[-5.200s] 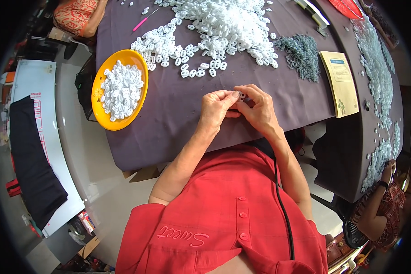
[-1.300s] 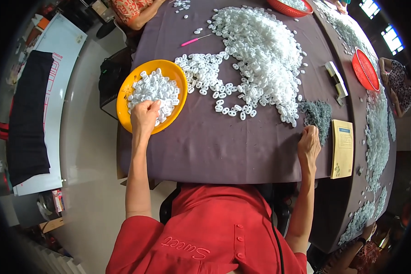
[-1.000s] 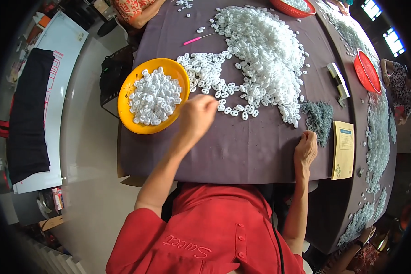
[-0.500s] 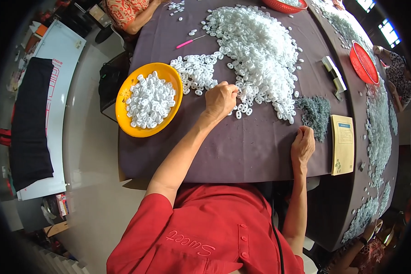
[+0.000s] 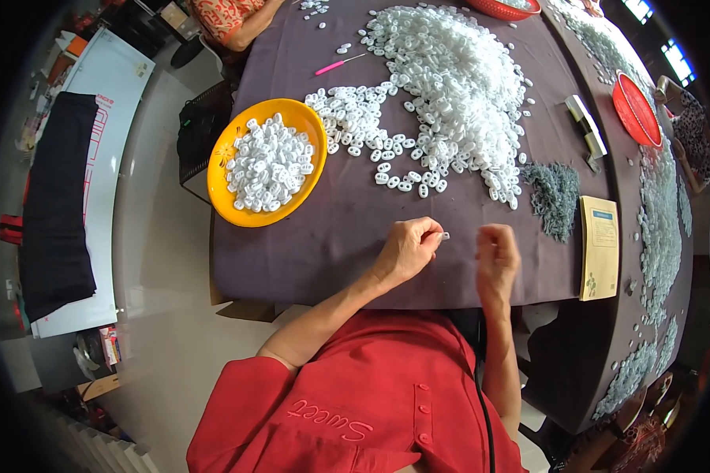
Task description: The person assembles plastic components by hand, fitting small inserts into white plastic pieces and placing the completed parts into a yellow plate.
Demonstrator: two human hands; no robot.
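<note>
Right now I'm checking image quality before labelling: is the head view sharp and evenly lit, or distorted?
Head view: strong fisheye bending, the purple table edges curve toward a dark rim; lighting even and soft; right hand slightly motion-blurred; left hand and small white piece reasonably sharp.

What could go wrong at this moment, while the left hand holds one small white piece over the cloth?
1. The left hand pinches the white piece only at the fingertips; it may slip and get lost on the cloth.
2. The yellow bowl overhangs the table edge; a knock might tip it.
3. The right hand is close to the grey pile; a sweep may scatter it.
</note>
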